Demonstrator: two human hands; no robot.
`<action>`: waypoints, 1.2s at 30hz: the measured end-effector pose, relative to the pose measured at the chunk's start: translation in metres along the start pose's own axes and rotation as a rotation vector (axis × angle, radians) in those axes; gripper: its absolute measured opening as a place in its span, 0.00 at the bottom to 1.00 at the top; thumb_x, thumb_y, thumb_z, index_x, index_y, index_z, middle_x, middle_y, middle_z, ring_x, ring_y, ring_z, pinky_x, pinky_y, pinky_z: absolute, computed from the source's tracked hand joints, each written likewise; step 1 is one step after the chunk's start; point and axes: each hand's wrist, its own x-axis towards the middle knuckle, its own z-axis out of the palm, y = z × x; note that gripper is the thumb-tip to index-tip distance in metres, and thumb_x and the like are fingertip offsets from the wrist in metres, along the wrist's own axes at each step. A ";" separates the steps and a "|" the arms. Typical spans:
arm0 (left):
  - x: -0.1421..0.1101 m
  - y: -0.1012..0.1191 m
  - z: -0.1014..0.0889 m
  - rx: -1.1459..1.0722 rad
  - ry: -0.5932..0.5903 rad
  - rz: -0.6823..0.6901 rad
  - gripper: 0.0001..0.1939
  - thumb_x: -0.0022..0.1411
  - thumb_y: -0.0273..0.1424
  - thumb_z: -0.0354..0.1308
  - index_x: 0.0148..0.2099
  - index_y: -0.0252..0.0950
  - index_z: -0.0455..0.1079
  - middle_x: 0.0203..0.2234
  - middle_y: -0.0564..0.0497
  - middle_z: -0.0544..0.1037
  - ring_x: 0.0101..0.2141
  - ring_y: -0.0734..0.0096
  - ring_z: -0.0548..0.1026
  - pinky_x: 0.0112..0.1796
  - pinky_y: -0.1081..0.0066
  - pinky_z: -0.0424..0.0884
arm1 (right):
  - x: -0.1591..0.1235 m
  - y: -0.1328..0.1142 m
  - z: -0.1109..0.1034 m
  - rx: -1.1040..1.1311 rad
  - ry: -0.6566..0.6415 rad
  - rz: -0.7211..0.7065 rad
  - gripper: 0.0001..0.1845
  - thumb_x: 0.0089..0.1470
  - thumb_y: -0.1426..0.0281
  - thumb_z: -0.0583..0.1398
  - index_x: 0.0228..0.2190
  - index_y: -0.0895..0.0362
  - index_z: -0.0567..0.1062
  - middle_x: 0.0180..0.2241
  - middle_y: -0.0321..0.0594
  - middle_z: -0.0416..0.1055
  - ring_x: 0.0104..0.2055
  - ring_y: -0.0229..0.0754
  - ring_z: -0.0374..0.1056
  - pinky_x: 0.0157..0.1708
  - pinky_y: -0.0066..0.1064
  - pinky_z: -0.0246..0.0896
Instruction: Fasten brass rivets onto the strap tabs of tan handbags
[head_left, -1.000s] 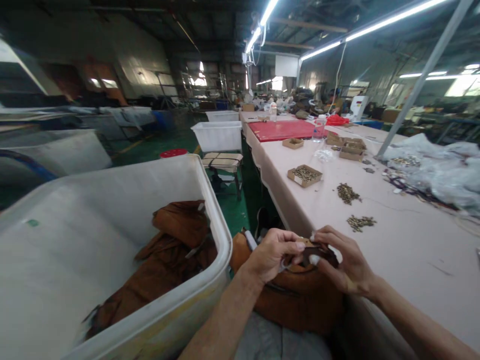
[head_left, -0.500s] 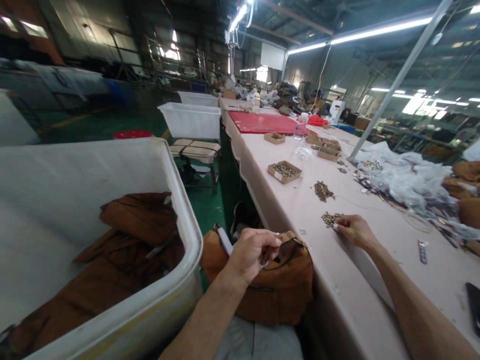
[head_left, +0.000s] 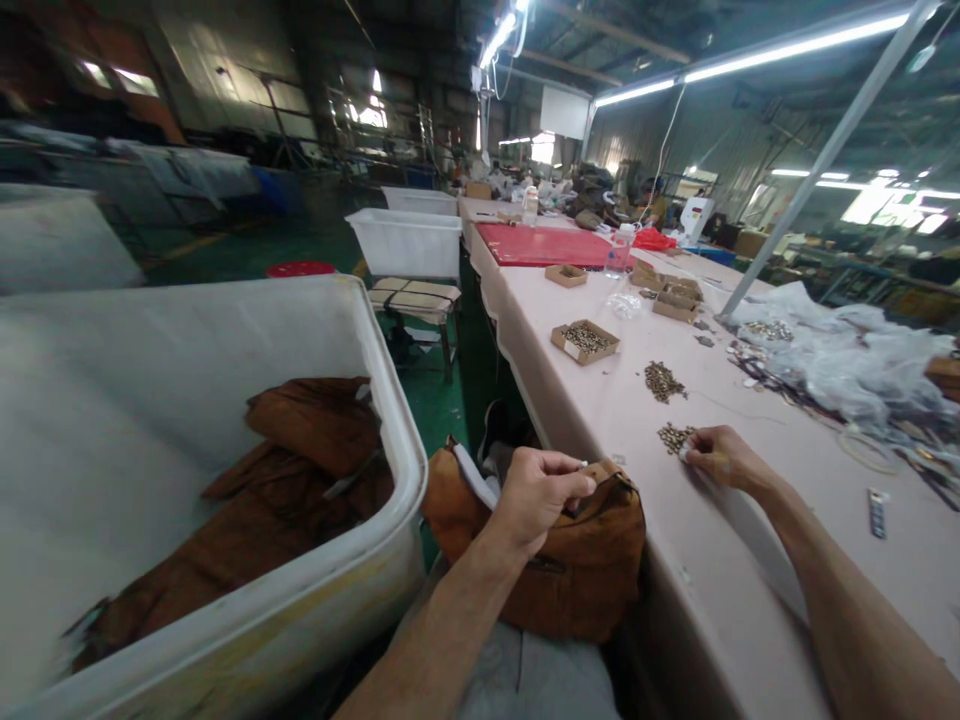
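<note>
A brown fabric bag rests on my lap, its top edge toward the table. My left hand is closed in a pinch at the bag's upper edge; its fingers partly cover what they grip. On the table, my right hand has thumb and fingertips pressed together beside a small pile of brass-coloured metal studs. Whatever sits between those fingertips is too small to make out. White wrapping shows on a right fingertip. Just beyond lies a second pile of similar studs.
A large white bin holding brown bags stands at my left. Along the pale-covered table are a cardboard tray of studs, a bottle, a red sheet and plastic bags. A stool stands beyond.
The view has swung slightly left, so everything sits further right. My left fingers have drawn closer together at the bag's edge. My right hand stays at the near stud pile.
</note>
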 end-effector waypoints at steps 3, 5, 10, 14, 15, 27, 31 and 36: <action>-0.003 -0.007 0.006 0.033 0.010 0.020 0.10 0.42 0.29 0.66 0.28 0.27 0.81 0.16 0.50 0.73 0.19 0.77 0.63 0.23 0.74 0.55 | -0.004 -0.001 0.003 -0.001 -0.022 -0.017 0.15 0.49 0.58 0.59 0.23 0.58 0.74 0.19 0.36 0.67 0.23 0.39 0.61 0.24 0.30 0.51; -0.004 -0.013 0.009 0.047 0.015 0.022 0.13 0.41 0.30 0.67 0.31 0.27 0.82 0.20 0.48 0.76 0.21 0.75 0.66 0.24 0.73 0.57 | -0.006 0.000 0.004 -0.017 -0.034 -0.034 0.16 0.50 0.58 0.59 0.22 0.57 0.74 0.18 0.36 0.67 0.22 0.39 0.60 0.24 0.31 0.49; -0.005 -0.021 0.012 0.144 0.015 0.069 0.14 0.44 0.32 0.68 0.33 0.27 0.82 0.23 0.47 0.78 0.23 0.73 0.68 0.24 0.74 0.57 | -0.012 -0.012 0.002 -0.093 -0.002 -0.072 0.16 0.50 0.58 0.60 0.20 0.57 0.71 0.17 0.34 0.63 0.22 0.39 0.58 0.24 0.31 0.47; -0.005 -0.026 0.009 0.203 -0.011 0.092 0.15 0.47 0.35 0.68 0.34 0.27 0.82 0.23 0.48 0.76 0.24 0.73 0.67 0.23 0.74 0.54 | -0.034 -0.071 -0.008 -0.067 0.023 -0.200 0.14 0.57 0.60 0.61 0.26 0.56 0.72 0.22 0.34 0.65 0.25 0.39 0.60 0.26 0.30 0.52; -0.005 -0.027 0.008 0.225 -0.018 0.099 0.15 0.48 0.35 0.68 0.34 0.27 0.82 0.22 0.49 0.76 0.23 0.73 0.66 0.22 0.74 0.54 | -0.043 -0.092 -0.011 -0.034 0.030 -0.275 0.12 0.59 0.61 0.60 0.29 0.56 0.72 0.24 0.35 0.66 0.27 0.39 0.61 0.28 0.30 0.54; -0.010 -0.025 0.006 0.387 -0.018 0.171 0.11 0.52 0.35 0.65 0.31 0.29 0.80 0.22 0.53 0.67 0.25 0.73 0.63 0.23 0.73 0.52 | -0.081 -0.193 0.014 -0.121 -0.053 -0.741 0.07 0.59 0.77 0.58 0.38 0.55 0.73 0.32 0.39 0.69 0.32 0.42 0.64 0.32 0.33 0.57; -0.014 -0.021 0.006 0.428 -0.015 0.198 0.10 0.53 0.32 0.63 0.30 0.30 0.80 0.20 0.54 0.67 0.24 0.74 0.61 0.24 0.72 0.52 | -0.081 -0.194 0.012 -0.058 -0.093 -0.708 0.06 0.61 0.75 0.58 0.38 0.55 0.74 0.33 0.40 0.70 0.32 0.41 0.65 0.32 0.32 0.59; -0.021 -0.013 0.009 0.511 0.001 0.285 0.08 0.53 0.30 0.62 0.32 0.30 0.80 0.24 0.51 0.74 0.27 0.71 0.68 0.27 0.71 0.56 | -0.078 -0.193 0.012 0.091 -0.115 -0.550 0.06 0.60 0.69 0.61 0.32 0.56 0.77 0.27 0.38 0.70 0.29 0.40 0.65 0.30 0.31 0.59</action>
